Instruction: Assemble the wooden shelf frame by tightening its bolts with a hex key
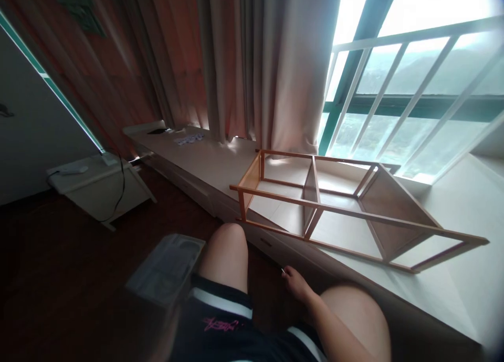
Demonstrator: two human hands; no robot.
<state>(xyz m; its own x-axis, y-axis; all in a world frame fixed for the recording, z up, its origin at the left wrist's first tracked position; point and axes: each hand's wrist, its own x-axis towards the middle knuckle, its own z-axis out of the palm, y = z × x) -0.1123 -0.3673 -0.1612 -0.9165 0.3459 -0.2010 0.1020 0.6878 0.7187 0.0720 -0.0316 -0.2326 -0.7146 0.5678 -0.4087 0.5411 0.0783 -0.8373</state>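
My right hand (294, 282) is closed in front of the bench, between my knees. A small thin pale piece (282, 271) sticks out of its fingers; its kind is too small to make out. At the lower left, my left hand (171, 310) is blurred against the near edge of a clear plastic box (167, 267), which it seems to grip; the fingers do not show. The box is also smeared, beside my left thigh. Beyond my right hand, a wooden shelf frame (319, 207) lies on its side, with crosswise panels between its long rails.
The frame rests on a long pale bench (220, 165) with drawers below. Curtains (236, 62) and a window with white railings (394, 94) stand behind. To the left is a small white table (98, 186) with a cable. Small items (189, 139) lie at the bench's far end.
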